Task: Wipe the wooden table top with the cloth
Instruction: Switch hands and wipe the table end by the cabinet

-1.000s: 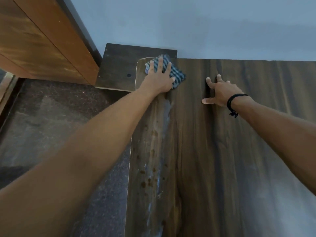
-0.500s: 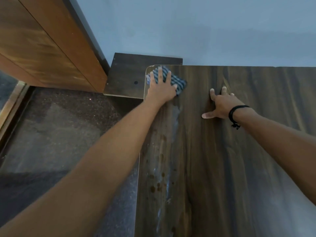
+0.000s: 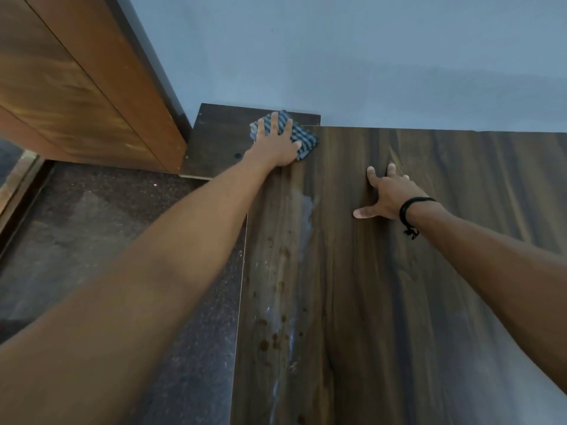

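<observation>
Here the dark-grained bench (image 3: 414, 286) shows brown spots (image 3: 277, 286) and a pale streak (image 3: 306, 210) along its left edge, so I judge most of the wiping is yet to do. The right grip (image 3: 388, 194) lies flat mid-bench with fingers spread, probably bracing the long reach. The left grip (image 3: 276, 145), fingers straight and apart, presses the cloth (image 3: 308, 141) onto the bench's far left corner. The cloth is folded and blue-and-white striped.

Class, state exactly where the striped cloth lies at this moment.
In the head view, the cloth lies at the far left corner of the table, close to the blue wall, flat under the left hand.
</observation>
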{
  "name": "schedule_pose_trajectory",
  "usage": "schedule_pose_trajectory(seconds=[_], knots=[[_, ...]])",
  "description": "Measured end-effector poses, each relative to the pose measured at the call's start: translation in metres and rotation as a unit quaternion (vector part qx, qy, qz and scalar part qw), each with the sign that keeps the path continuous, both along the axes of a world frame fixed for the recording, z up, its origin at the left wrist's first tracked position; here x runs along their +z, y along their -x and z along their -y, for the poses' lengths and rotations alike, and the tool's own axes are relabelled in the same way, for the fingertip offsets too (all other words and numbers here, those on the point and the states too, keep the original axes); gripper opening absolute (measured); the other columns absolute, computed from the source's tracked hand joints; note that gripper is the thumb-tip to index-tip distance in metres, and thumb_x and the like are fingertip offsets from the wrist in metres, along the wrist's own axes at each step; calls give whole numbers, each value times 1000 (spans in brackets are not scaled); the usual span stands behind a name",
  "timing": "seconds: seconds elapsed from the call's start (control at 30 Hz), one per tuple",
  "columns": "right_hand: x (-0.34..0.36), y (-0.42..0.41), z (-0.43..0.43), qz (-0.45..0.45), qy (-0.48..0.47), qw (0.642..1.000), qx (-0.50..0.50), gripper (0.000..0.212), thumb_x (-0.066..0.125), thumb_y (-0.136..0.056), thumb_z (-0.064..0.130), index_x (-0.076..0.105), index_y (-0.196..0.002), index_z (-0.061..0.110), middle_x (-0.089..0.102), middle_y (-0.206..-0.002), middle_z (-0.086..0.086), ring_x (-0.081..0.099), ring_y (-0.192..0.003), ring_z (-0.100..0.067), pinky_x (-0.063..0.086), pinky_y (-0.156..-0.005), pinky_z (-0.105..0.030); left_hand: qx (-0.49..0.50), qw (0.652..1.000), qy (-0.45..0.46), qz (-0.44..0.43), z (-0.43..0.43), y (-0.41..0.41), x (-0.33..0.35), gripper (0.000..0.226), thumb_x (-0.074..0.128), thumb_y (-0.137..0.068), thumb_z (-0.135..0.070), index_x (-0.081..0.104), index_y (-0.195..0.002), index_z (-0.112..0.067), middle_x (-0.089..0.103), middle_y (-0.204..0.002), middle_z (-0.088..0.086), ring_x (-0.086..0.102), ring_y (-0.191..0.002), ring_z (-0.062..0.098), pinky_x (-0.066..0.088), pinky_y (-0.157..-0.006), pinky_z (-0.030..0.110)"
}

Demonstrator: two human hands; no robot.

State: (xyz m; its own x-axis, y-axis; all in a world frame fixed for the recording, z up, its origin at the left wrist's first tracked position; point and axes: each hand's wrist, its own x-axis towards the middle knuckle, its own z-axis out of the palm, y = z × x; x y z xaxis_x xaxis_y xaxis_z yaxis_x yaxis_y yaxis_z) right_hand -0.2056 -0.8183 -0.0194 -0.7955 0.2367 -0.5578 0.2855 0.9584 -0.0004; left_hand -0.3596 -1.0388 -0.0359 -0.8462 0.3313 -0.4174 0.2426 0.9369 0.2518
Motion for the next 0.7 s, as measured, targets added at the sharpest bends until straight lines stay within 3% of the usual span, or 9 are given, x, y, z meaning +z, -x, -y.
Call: schedule_pose_trajectory(seconds=[0.1,0.2,0.33,0.47,0.53,0.63,0.7], knots=[[1,-2,0,3,4,1000,4,121,73,-76,65,-5,-161,28,-10,-166,-18,6,-149,-49,25,-118,-58,-20,1000,-11,-12,12,-51,-9,67,22,-102,-53,-10,-155,-28,-32,-157,6,-28,-142,38,-9,-114,57],[0,-2,0,-3,6,1000,11,121,73,-76,64,-4,-161,26,-11,-165,-20,7,-149,-50,26,-118,-58,-80,995,11,-51,26,-120,-28,66,22,-102,-52,-7,-155,-27,-45,-147,5,-48,-129,31,-28,-100,48],[1,1,0,-5,3,1000,17,122,72,-76,67,-4,-161,23,-10,-164,-23,10,-149,-49,25,-119,-57,-37,999,8,1,10,-94,-12,67,24,-101,-54,-12,-153,-32,-32,-157,2,-30,-142,35,-12,-112,54],[2,-1,-1,-11,0,1000,20,123,72,-74,69,-2,-161,23,-6,-164,-24,16,-148,-49,27,-118,-57,-29,1000,0,13,-11,-55,7,65,23,-104,-48,-11,-155,-27,-30,-157,8,-26,-142,41,-5,-116,61],[2,-3,0,-11,1,1000,19,123,72,-74,68,-2,-161,23,-6,-164,-24,16,-148,-49,28,-118,-57,-106,993,46,-26,-10,-85,1,58,22,-104,-43,2,-156,-25,-25,-158,13,-28,-139,45,-7,-112,67],[1,-4,1,-17,3,1000,19,122,72,-75,67,-2,-161,22,-6,-164,-25,15,-149,-48,26,-119,-57,-257,955,115,-96,4,-130,-20,48,25,-105,-35,18,-153,-33,-24,-158,10,-31,-135,49,-12,-103,73],[1,-4,2,-19,2,1000,19,121,72,-76,68,-1,-161,22,-5,-164,-25,16,-149,-48,27,-118,-57,-218,967,105,-81,9,-113,-12,50,26,-105,-39,14,-153,-35,-27,-157,6,-27,-139,45,-15,-102,64]])
